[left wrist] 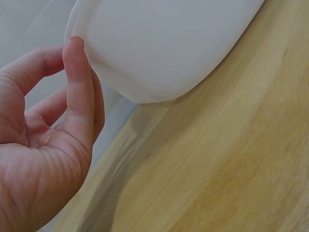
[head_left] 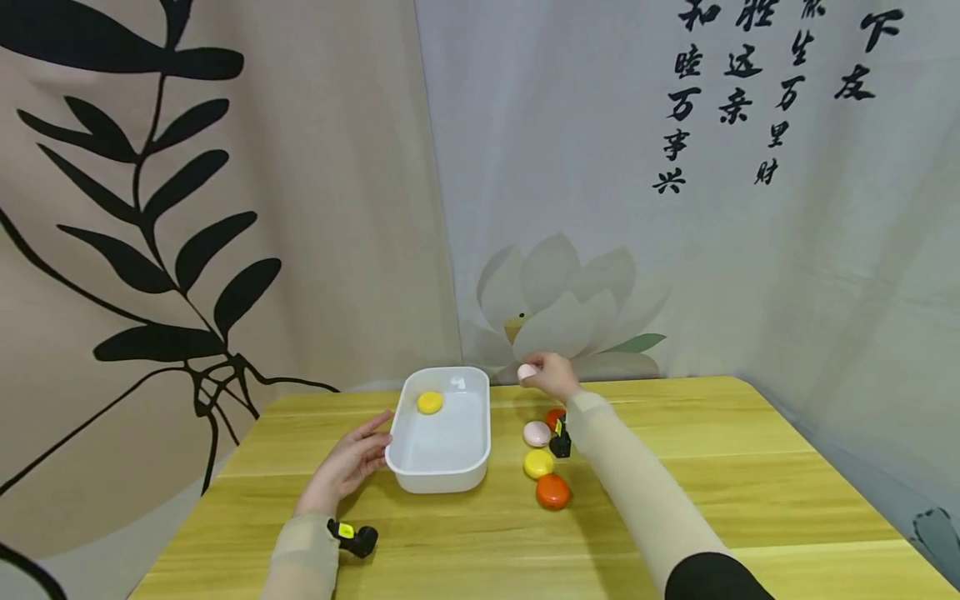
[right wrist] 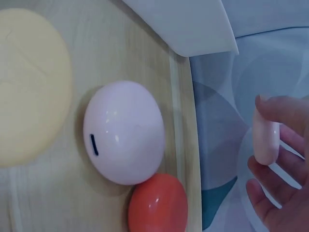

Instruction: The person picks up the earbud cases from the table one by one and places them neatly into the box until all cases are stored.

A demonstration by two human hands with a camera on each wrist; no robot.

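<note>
In the head view my right hand (head_left: 555,377) is raised at the table's back edge. It pinches a smooth, pale pink pebble-like piece (right wrist: 266,137) between thumb and fingers. My left hand (head_left: 358,460) is beside the white rectangular dish (head_left: 438,482), its fingertips right at the dish's left rim. Inside the dish lies one round yellow piece (head_left: 430,403). Right of the dish, a row on the table holds a pink piece (head_left: 536,433) with a short black mark in the right wrist view, a yellow piece (head_left: 538,463), a large orange-red one (head_left: 552,492) and a partly hidden orange-red one (head_left: 553,418).
The wooden table (head_left: 465,558) ends at a printed curtain (head_left: 360,208) with leaves, a lotus and writing. A black wrist camera (head_left: 560,439) on the right sleeve overlaps the row of pieces. Another wrist camera (head_left: 358,540) sits on the left sleeve.
</note>
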